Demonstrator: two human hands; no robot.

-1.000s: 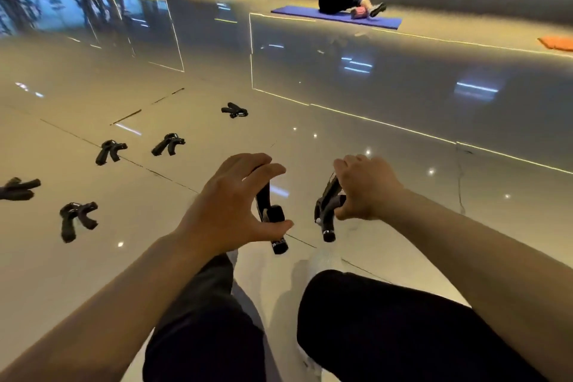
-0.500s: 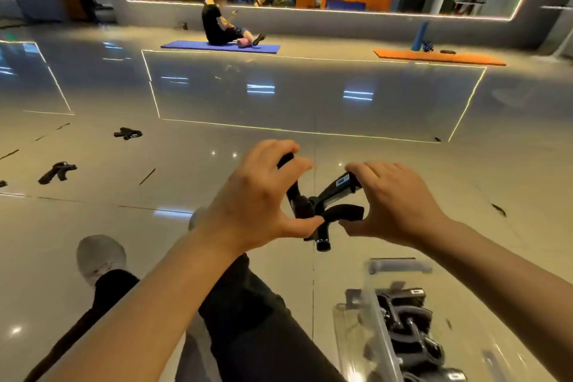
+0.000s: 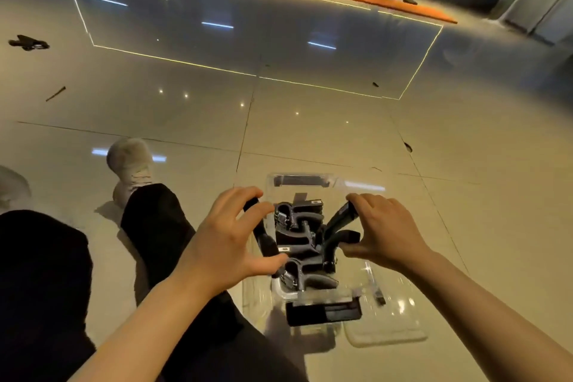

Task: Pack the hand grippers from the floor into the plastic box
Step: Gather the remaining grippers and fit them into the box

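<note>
A: Light level? Dim overall, warm yellowish cast. Glossy floor point(image 3: 310, 139) mirrors small ceiling spots as white dots and long bluish bars; thin bright LED lines cross it.

B: Shadows?

A: Soft, dark patch under the plastic box point(image 3: 366, 285); glare streaks on its clear walls. Black trousers point(image 3: 40, 273) lose all detail.

B: Sharpness?

A: Mild motion blur throughout, far mats smeared. Wide-angle bend: floor lines curve, forearms stretch at the bottom corners.
</note>
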